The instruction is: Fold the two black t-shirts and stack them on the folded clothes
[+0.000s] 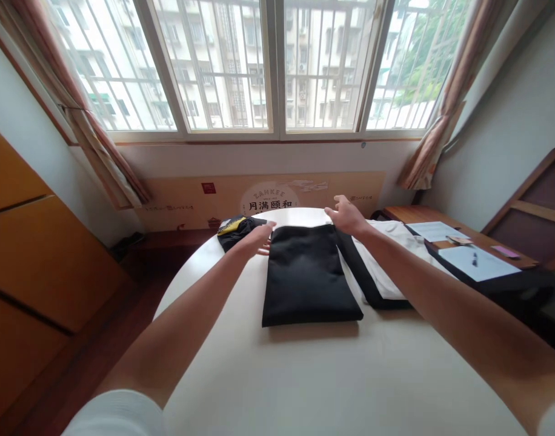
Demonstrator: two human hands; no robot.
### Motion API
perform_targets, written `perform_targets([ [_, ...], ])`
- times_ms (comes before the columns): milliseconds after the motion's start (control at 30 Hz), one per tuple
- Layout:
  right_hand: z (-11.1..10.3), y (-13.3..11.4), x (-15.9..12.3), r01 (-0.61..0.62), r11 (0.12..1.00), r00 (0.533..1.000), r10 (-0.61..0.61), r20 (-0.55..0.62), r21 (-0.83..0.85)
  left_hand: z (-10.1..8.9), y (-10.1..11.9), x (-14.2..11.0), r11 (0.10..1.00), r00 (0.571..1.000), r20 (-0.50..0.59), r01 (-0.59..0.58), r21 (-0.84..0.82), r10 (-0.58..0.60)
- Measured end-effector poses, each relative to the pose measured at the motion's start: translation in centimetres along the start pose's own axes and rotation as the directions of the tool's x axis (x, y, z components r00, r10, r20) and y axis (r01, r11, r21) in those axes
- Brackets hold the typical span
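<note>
A folded black cloth item lies flat on the white round table in front of me. Beside its far left corner is my left hand, thumb and fingers apart along the edge. My right hand hovers at the far right corner, its thumb and a finger spread; the other fingers are partly hidden. Neither hand visibly grips the cloth. To the right, partly behind my right forearm, lies a white garment over another black cloth piece. A bunched black and yellow cloth item rests left of my left hand.
At right, a wooden desk holds paper sheets, a pen and a pink slip. A wooden chair stands beyond it. A printed board leans below the barred window. Wooden cabinets are on the left.
</note>
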State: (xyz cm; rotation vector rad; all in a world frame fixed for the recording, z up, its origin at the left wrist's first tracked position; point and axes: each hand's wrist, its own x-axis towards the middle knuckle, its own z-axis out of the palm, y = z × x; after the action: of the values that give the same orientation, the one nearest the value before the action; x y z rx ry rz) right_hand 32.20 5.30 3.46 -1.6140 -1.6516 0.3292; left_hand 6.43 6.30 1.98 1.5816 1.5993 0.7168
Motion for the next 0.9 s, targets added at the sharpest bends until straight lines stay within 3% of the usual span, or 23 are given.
perform_targets([
  [100,2.3,0.4,-3.5,0.126,0.982,0.989,-0.114,0.089,-0.141,0.7,-3.1,-0.1,0.988,0.994,0.032,0.098,0.118,-0.102],
  [233,5.7,1.1,-11.9,0.412,0.871,0.868,-0.284,0.408,-0.269,1.7,-6.7,-1.6,0.980,0.999,0.016,0.037,0.193,-0.041],
  [367,7.1,1.6,-17.5,0.447,0.855,0.816,-0.271,0.510,-0.263,1.9,-7.8,-3.3,0.979,0.998,0.056,0.000,0.206,-0.012],
  [567,5.2,1.9,-21.4,0.481,0.841,0.785,-0.286,0.550,-0.249,1.5,-7.1,-7.6,0.971,0.986,0.168,-0.022,0.239,-0.019],
  [633,4.6,1.7,-23.2,0.486,0.843,0.775,-0.294,0.559,-0.230,1.5,-7.1,-8.2,0.968,0.987,0.159,-0.031,0.249,-0.009],
  [800,2.9,0.2,-27.8,0.467,0.860,0.765,-0.275,0.582,-0.207,2.2,-7.8,-7.2,0.929,0.972,0.072,-0.233,0.288,0.221],
  [900,1.5,-0.3,-27.3,0.462,0.875,0.766,-0.309,0.564,-0.148,2.6,-8.0,-6.8,0.902,0.951,0.068,-0.308,0.304,0.302],
])
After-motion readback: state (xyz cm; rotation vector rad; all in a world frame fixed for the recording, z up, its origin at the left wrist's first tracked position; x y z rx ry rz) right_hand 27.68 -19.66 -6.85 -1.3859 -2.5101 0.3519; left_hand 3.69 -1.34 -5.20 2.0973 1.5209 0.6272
